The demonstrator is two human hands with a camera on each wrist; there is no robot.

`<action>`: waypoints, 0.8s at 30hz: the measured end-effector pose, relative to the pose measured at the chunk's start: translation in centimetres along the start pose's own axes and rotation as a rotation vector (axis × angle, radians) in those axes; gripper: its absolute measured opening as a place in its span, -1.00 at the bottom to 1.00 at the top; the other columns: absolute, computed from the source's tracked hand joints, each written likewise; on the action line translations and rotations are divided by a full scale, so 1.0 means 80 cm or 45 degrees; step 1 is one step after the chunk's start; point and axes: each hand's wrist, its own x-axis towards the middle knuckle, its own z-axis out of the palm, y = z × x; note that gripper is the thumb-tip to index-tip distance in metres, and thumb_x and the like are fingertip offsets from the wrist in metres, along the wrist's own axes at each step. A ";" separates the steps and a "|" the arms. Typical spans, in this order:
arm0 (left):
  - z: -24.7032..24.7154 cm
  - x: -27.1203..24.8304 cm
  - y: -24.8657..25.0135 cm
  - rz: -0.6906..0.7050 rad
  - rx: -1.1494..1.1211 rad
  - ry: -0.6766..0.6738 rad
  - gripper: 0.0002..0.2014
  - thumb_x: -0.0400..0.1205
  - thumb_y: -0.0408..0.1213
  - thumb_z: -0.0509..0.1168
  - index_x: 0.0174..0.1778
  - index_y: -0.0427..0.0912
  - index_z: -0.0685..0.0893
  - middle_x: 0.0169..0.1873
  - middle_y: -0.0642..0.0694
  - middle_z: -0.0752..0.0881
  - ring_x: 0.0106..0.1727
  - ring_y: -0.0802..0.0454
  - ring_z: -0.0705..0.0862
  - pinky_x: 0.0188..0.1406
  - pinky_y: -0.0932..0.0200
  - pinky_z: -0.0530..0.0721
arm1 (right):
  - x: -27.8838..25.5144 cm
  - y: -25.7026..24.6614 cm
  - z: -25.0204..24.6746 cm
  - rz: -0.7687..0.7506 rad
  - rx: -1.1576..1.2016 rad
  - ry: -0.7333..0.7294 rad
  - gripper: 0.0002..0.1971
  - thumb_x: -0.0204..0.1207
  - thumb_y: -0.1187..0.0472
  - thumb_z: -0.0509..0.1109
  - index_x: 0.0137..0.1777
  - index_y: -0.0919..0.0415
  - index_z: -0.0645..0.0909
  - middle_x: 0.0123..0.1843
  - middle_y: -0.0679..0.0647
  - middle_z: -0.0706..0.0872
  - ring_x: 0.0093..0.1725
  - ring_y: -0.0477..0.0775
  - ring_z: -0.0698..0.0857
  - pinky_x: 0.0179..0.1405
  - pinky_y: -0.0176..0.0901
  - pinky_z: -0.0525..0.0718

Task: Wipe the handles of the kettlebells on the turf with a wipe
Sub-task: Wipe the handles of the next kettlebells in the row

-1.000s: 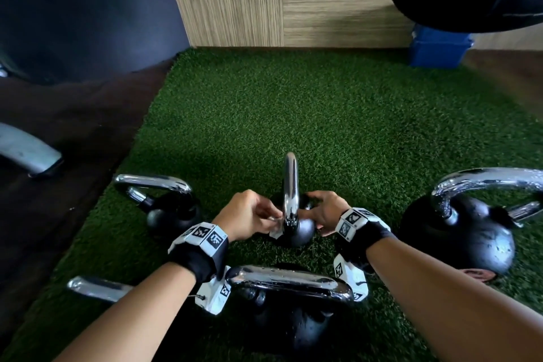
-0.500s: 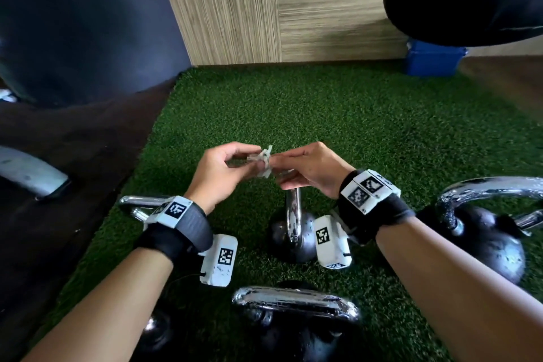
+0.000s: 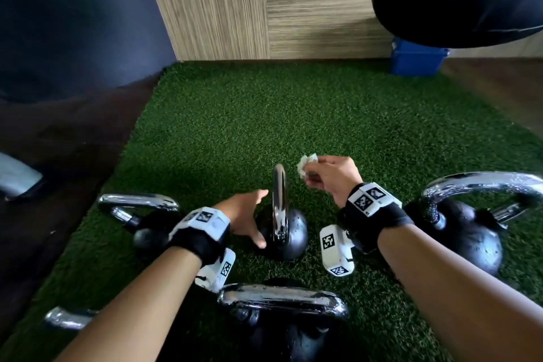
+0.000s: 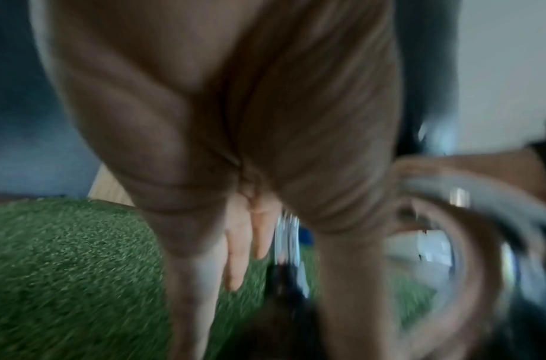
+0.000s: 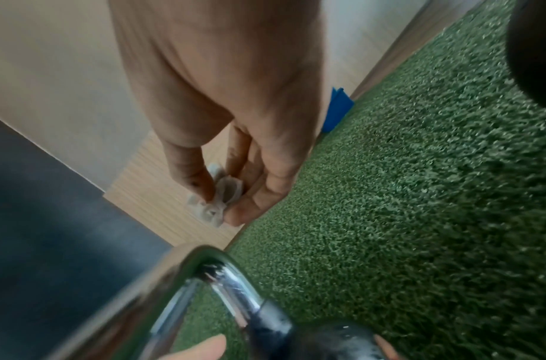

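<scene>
Centre of the head view: small kettlebell (image 3: 283, 232) upright on the green turf (image 3: 264, 126), chrome handle (image 3: 279, 200) edge-on to the camera. Left hand (image 3: 244, 219) low at the bell's left side, fingers straight and spread, thumb touching the black ball; it grasps nothing. Right hand (image 3: 330, 176) raised just right of the handle top, apart from it, thumb and fingertips pinching a crumpled white wipe (image 3: 307, 163); the wrist view confirms the pinch on the wipe (image 5: 217, 199). More kettlebells on the turf: one at left (image 3: 147, 223), one at right (image 3: 467, 232), one at bottom centre (image 3: 282, 317). Blue box (image 3: 417, 60) at upper right by the wood-panel wall.
</scene>
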 end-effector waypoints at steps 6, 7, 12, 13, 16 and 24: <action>0.071 0.030 0.009 0.055 0.331 -0.006 0.24 0.35 0.40 0.52 0.80 0.06 -0.04 0.78 -0.26 -0.17 0.78 -0.28 0.02 0.80 -0.15 0.07 | 0.018 0.041 -0.002 0.034 -0.407 0.057 -0.93 0.46 0.34 0.62 -0.15 0.23 0.78 -0.19 0.21 0.86 -0.22 0.09 0.86 -0.13 -0.03 0.87; 0.076 0.031 0.006 0.053 0.307 0.018 0.21 0.37 0.38 0.50 0.80 0.08 -0.06 0.77 -0.24 -0.17 0.77 -0.29 0.09 0.79 -0.08 0.06 | 0.019 0.046 0.001 0.022 -0.437 0.020 -0.96 0.48 0.37 0.59 -0.11 0.28 0.80 -0.20 0.23 0.85 -0.28 0.04 0.85 -0.16 -0.06 0.86; 0.085 0.036 -0.012 0.135 0.064 0.226 0.10 0.36 0.02 0.52 0.71 0.08 -0.05 0.62 -0.14 0.18 0.38 -0.10 0.59 0.52 0.05 0.57 | 0.020 0.065 0.016 -0.031 -0.522 -0.031 -0.92 0.52 0.34 0.57 -0.19 0.21 0.78 -0.17 0.21 0.86 -0.19 0.18 0.87 0.00 0.10 0.86; 0.084 0.036 -0.014 0.143 0.032 0.233 0.10 0.36 0.00 0.53 0.70 0.11 -0.04 0.60 -0.12 0.22 0.33 -0.06 0.63 0.43 0.02 0.66 | 0.020 0.066 0.019 -0.055 -0.615 -0.006 -0.94 0.50 0.28 0.60 -0.20 0.17 0.81 -0.20 0.16 0.88 -0.19 0.16 0.88 -0.07 0.03 0.87; 0.083 0.035 -0.020 0.166 0.062 0.202 0.06 0.39 0.05 0.55 0.69 0.19 -0.01 0.60 -0.04 0.19 0.21 0.06 0.64 0.25 0.20 0.69 | 0.018 0.066 0.029 -0.153 -0.946 -0.004 -0.92 0.52 0.16 0.59 -0.15 0.16 0.83 -0.28 0.02 0.82 -0.35 -0.04 0.78 -0.37 -0.25 0.74; 0.097 0.036 -0.012 0.134 -0.083 0.349 0.26 0.16 0.41 0.60 0.72 0.17 0.07 0.64 -0.02 0.30 0.48 -0.03 0.59 0.56 -0.09 0.56 | 0.034 0.042 0.039 -0.350 -0.969 0.076 -0.88 0.55 0.30 0.50 -0.20 0.22 0.84 -0.26 0.11 0.83 -0.24 0.07 0.80 -0.32 -0.22 0.70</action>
